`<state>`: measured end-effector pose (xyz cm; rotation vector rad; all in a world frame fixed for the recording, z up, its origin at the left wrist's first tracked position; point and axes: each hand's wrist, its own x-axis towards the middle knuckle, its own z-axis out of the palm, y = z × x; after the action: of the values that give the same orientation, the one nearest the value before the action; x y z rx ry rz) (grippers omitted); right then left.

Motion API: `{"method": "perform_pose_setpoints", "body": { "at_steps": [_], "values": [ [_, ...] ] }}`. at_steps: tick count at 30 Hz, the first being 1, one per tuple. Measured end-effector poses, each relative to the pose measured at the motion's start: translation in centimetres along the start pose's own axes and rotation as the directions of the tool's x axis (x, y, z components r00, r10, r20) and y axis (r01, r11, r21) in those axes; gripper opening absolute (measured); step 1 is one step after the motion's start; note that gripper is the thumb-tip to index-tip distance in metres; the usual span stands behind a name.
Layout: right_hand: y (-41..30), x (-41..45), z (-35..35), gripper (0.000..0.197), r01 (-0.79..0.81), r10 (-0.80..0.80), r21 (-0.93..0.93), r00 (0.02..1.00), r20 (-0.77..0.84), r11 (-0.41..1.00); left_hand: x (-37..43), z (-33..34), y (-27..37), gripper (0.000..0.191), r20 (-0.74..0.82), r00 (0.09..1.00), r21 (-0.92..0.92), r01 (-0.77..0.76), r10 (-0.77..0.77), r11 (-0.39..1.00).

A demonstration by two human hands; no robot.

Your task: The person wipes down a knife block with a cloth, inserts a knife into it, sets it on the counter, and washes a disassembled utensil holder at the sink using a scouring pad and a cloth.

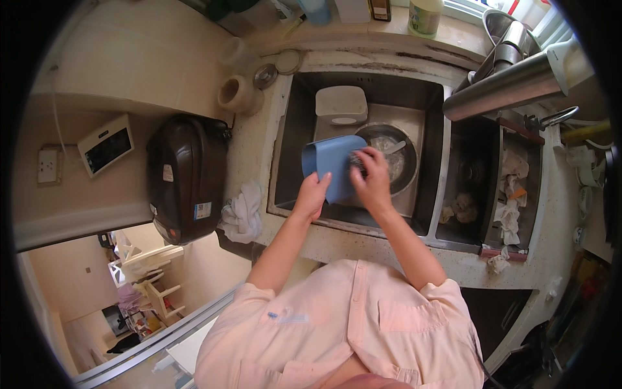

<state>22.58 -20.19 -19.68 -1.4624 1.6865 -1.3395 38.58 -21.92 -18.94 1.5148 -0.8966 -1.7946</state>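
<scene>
My left hand grips the near edge of a blue plastic container, tilted above a steel sink basin. Pressed against the container's right side is a dark scouring pad, probably steel wool, in the fingers of my right hand, which looks slightly blurred. Beneath and beyond that hand, a round metal bowl rests on the basin floor, partly hidden. Cloudy water seems to be in it, with a pale utensil handle across it. A whitish plastic container lies at the back left of the basin.
A thick metal faucet or cylinder juts over the sink's right side. Right of the divider are a narrow second basin and a tray of crumpled tissues. A white cloth, a jar and a dark brown appliance stand left.
</scene>
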Motion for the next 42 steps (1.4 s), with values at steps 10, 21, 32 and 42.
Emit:
{"method": "perform_pose_setpoints", "body": {
  "at_steps": [10,21,32,42],
  "values": [
    [6.1,-0.8,-5.0,0.038,-0.556,0.546,0.413,0.824,0.154,0.721,-5.6,1.4,4.3,0.023,0.432,0.806,0.806,-0.546,0.405,0.226],
    [2.0,-2.6,-6.6,0.032,-0.978,0.608,0.204,0.133,0.782,-0.048,-7.1,2.6,6.0,0.030,0.682,0.578,0.675,-0.733,0.448,-0.081],
    [1.0,-2.7,-4.4,0.032,-0.956,0.616,0.060,0.231,0.753,0.286,-7.6,0.4,9.7,0.020,0.713,0.535,0.602,-0.799,0.453,-0.004],
    [-0.8,-4.4,-5.2,0.033,-0.926,0.528,0.199,0.350,0.774,0.322,-8.8,-3.5,3.3,0.131,0.079,0.710,0.463,-0.648,0.700,0.605]
  ]
}}
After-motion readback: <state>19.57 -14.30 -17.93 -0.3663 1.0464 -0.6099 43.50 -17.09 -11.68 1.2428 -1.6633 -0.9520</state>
